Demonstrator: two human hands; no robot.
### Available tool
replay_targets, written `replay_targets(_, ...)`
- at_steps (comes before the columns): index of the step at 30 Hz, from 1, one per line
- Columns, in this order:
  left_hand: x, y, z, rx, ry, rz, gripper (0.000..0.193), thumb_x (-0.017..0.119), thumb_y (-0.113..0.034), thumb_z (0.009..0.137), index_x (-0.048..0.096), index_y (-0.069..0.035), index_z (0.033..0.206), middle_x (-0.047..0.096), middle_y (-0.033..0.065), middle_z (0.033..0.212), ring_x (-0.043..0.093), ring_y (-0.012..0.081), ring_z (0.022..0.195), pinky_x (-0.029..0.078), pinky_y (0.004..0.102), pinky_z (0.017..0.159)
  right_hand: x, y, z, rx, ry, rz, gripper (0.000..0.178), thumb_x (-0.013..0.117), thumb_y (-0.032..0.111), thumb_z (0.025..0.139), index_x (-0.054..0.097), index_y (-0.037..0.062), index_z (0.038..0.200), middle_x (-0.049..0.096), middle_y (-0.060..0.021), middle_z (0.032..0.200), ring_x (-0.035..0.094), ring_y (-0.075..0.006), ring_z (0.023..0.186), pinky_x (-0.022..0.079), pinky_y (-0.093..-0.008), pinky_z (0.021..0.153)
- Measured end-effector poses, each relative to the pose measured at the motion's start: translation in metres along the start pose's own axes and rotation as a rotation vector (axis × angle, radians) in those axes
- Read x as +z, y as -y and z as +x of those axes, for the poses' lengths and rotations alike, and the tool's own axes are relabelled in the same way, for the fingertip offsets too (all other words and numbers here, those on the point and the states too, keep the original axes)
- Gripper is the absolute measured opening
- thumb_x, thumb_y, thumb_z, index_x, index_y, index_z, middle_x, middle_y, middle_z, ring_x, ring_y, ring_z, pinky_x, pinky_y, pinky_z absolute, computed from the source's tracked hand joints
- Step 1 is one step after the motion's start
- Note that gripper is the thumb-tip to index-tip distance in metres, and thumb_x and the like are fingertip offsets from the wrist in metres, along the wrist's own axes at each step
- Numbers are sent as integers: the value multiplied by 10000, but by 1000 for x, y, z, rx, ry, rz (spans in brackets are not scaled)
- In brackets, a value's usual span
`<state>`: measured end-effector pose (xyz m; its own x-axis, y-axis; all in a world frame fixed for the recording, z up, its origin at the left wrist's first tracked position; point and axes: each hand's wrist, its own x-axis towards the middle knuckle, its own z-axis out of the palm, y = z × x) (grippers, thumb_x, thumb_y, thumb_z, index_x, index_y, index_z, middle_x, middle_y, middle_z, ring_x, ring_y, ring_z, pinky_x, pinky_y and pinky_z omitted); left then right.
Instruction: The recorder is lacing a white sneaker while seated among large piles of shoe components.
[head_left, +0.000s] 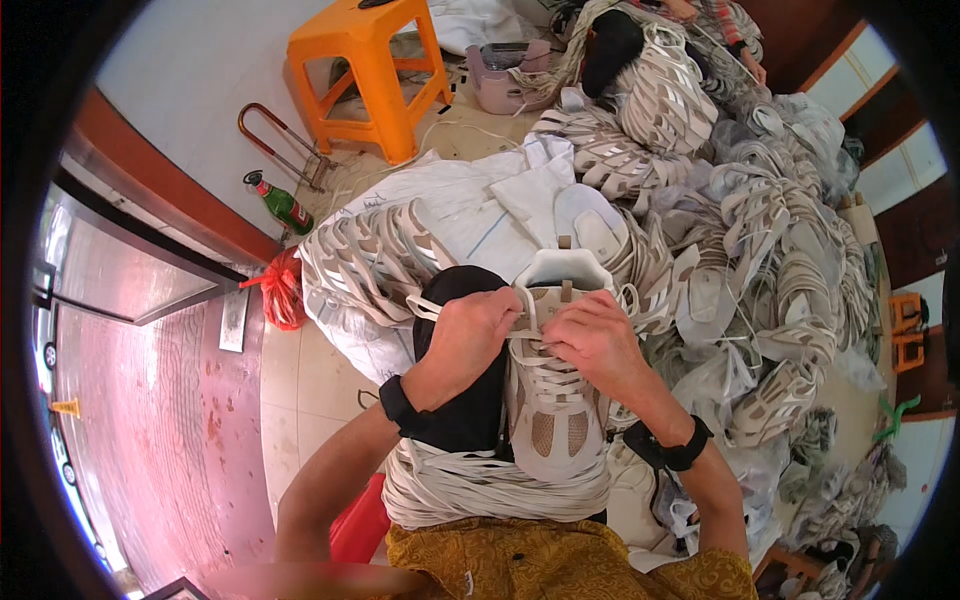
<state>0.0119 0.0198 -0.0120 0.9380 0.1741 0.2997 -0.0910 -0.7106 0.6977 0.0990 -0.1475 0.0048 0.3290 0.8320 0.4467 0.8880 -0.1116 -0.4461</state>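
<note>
A beige and white sneaker upper (559,440) lies across my lap, toe toward me, its pale lace crossed through the eyelets. Over its top eyelets, my left hand (482,318) pinches the lace on the left side. Opposite it, my right hand (592,335) is closed on the lace near the tongue. Loose lace loops stick out beside both hands. Under my left wrist is a black cloth-like piece (462,385) on my thigh. A thick bundle of off-white laces (490,490) lies across my lap, nearest my body.
Stacked shoe uppers (370,255) rest on a white sack (460,205) ahead. Heaps of uppers (780,240) in clear plastic fill the right. An orange stool (372,75), green bottle (280,203) and red bag (283,290) stand left. Another person's hand (752,68) shows at the far right.
</note>
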Motion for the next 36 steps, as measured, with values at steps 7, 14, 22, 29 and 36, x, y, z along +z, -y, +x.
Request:
replay_targets(7,6,0,-4,80,29,35,78,551,-6,730,512,-15,797,542,137,693,561,284,656,447,331,576,0,0,-3,26,8,23,96,651,73,625,600,79,706,605,-15,750,559,-168,765,384,-301,765)
replay_targets(14,9,-19,7,467,138,591,135,519,-43,654,483,-17,781,476,78,605,504,224,564,445,300,513,-3,1,-10,41,-38,147,80,637,62,604,594,63,670,578,-23,684,541,-166,712,384,-293,726)
replay_targets(22,-14,-27,28,182,530,528,127,523,-94,705,533,-1,791,578,184,654,585,326,650,459,383,557,-56,-26,-38,648,-137,762,130,617,-10,675,639,-16,803,591,-57,722,545,-99,631,428,-229,585)
replay_targets(29,-13,-39,56,-334,717,104,137,510,-109,707,573,2,657,562,149,548,591,263,532,475,369,567,-35,-37,-34,236,-99,267,112,601,47,661,638,19,763,588,-82,708,568,-167,632,442,-241,584)
replay_targets(36,1,-36,40,576,353,551,66,546,-85,718,558,-21,725,501,145,562,530,337,577,431,407,545,-33,-24,-36,622,-101,401,133,633,54,643,638,14,770,595,-62,687,572,-177,612,438,-244,568)
